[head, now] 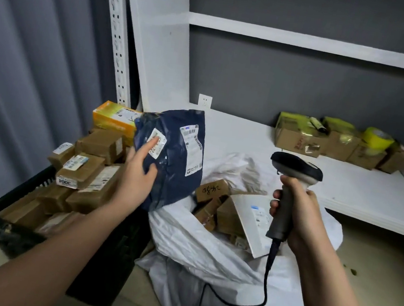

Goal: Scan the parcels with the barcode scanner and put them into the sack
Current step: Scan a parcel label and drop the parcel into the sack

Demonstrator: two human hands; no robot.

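Blue parcel [173,156] gripped by left hand [136,171] (above sack [206,249]); right hand [299,217] clutches scanner [295,173].

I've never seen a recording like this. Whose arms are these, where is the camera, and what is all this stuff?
There is no machine here. A person wears a camera on the head, so the one picture looks forward and down at that person's own arms. The left hand holds up a dark blue mailing bag, with its white shipping label facing the camera. The right hand grips a barcode scanner by its handle; a cable hangs from it. Below sits an open white sack with several parcels already inside. To the left, a black crate is piled with brown taped boxes. On the white shelf behind stand more cardboard boxes and a roll of yellow tape.
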